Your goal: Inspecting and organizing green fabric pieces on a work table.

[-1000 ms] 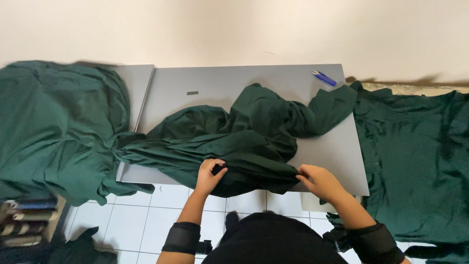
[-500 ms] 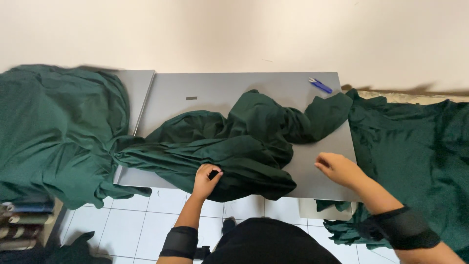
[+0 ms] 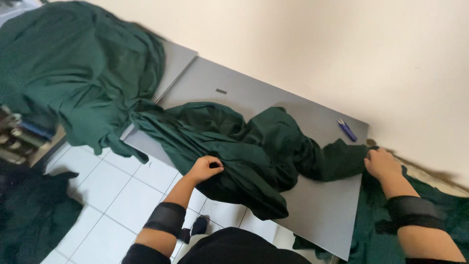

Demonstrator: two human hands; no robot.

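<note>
We are pinching green garment (image 3: 244,146) with left hand (image 3: 205,168) closed on fold at desk (image 3: 317,210) near edge; right hand (image 3: 383,164), shifted outward since before, is gripping far end at right edge, stretching cloth.

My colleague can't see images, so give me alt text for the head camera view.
A person's left hand grips a dark green cloth heaped on a grey table, while the right hand holds its far end at the table's edge. Small blue snips lie near the wall.
</note>
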